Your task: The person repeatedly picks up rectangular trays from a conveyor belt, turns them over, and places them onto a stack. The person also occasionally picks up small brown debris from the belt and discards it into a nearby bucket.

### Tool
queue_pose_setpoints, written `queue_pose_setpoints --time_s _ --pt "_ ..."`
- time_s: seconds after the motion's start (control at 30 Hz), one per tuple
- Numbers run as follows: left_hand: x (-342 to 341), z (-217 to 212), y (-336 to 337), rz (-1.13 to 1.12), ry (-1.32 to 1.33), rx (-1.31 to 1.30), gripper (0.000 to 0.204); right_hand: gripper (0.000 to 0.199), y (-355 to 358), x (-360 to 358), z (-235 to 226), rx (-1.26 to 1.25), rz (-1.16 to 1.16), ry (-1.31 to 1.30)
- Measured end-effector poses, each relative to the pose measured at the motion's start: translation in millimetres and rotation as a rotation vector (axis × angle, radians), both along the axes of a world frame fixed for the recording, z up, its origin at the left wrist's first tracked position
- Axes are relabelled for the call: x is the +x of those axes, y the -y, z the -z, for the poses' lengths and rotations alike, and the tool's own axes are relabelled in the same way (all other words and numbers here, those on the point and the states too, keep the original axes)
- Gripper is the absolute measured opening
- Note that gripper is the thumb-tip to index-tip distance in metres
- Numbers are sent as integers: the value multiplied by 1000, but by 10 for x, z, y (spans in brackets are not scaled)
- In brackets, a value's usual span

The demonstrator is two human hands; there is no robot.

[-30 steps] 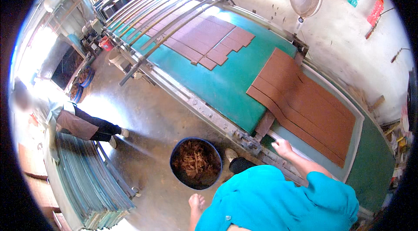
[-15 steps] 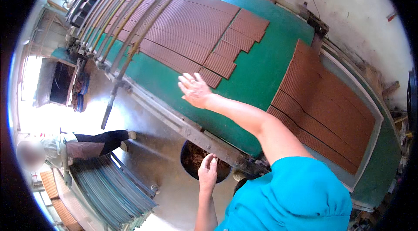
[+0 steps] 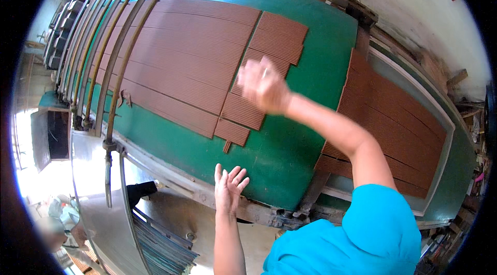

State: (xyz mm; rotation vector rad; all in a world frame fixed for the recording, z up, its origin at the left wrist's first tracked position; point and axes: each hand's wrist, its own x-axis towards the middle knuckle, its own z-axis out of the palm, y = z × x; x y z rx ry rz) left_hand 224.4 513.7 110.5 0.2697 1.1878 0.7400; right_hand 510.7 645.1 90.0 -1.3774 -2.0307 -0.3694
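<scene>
Right hand (image 3: 263,87) blurred over stepped brown ribbed veneer sheets (image 3: 243,112) on green belt (image 3: 305,119) — grip unreadable, probably empty. Left hand (image 3: 228,188) spread flat, empty, at belt edge — risked fingers pinching, sheets skewing.

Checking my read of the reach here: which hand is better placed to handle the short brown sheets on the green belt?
Probably the right hand: it hovers, blurred, over the short brown sheets. The left hand lies open at the green belt near edge.

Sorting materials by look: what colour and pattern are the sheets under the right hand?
Reddish-brown sheets with fine ribbing, clearest in the head view.
</scene>
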Motion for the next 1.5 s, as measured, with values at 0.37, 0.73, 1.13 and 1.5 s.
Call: queue_pose_setpoints --time_s 0.37,0.73,1.13,1.5 --pt "313 200 -206 341 -68 -92 65 58 -637 1123 275 -633 784 -217" --pt "465 59 489 339 -216 -20 60 47 2180 -1298 -4 -687 286 -377" --pt "-1780 -901 2532 228 -940 515 62 31 3506 -3051 -661 -377 -325 -112" --pt "-1488 43 2968 686 -654 572 32 27 5750 -1495 -415 -820 418 -482"
